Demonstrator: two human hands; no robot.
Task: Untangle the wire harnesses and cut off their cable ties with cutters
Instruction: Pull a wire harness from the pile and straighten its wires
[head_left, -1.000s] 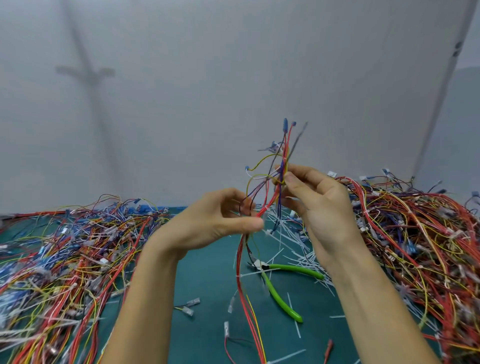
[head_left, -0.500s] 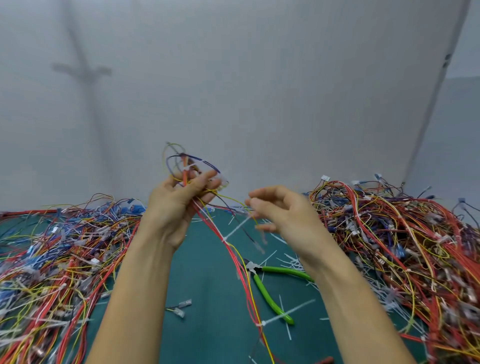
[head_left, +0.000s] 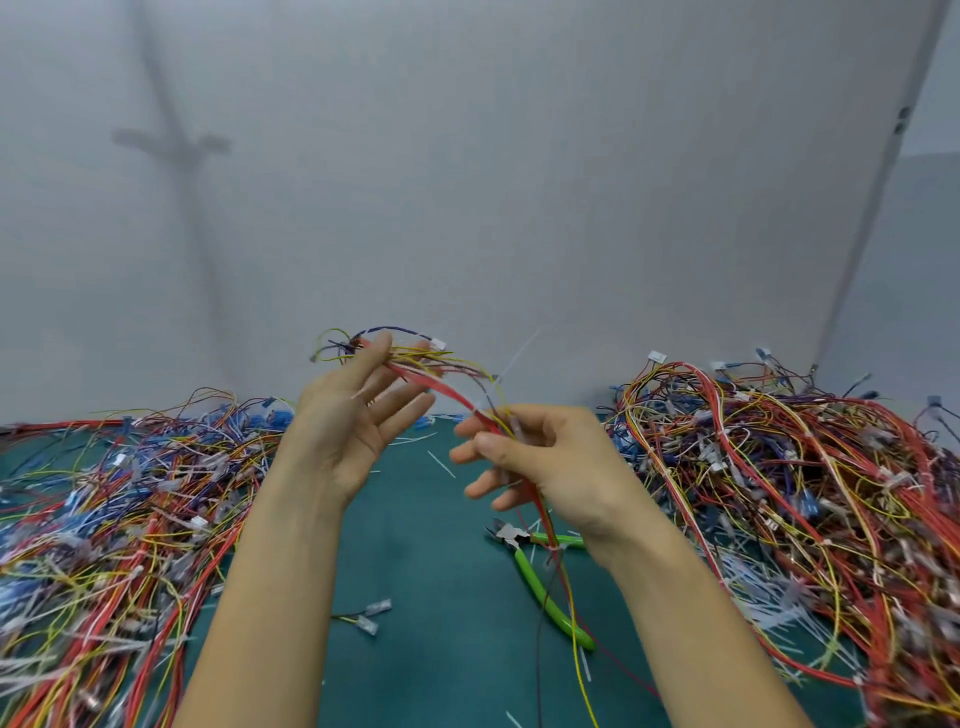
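- Teal mat under grey wall; left heap of loose coloured wires, seemingly finished.
- Left hand, fingers straight, props red-and-yellow wire harness; right hand pinches it.
- Green-handled cutters lie unused; right tangled heap awaits.

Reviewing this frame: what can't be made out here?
Head view only.
1. Left hand: its straight fingers hide how the harness end is held.
2. Cable tie: motion-blurred, cut or not unclear.
3. Cutters: one handle partly behind the right hand.
4. Right wire pile: cut off by the frame edge.
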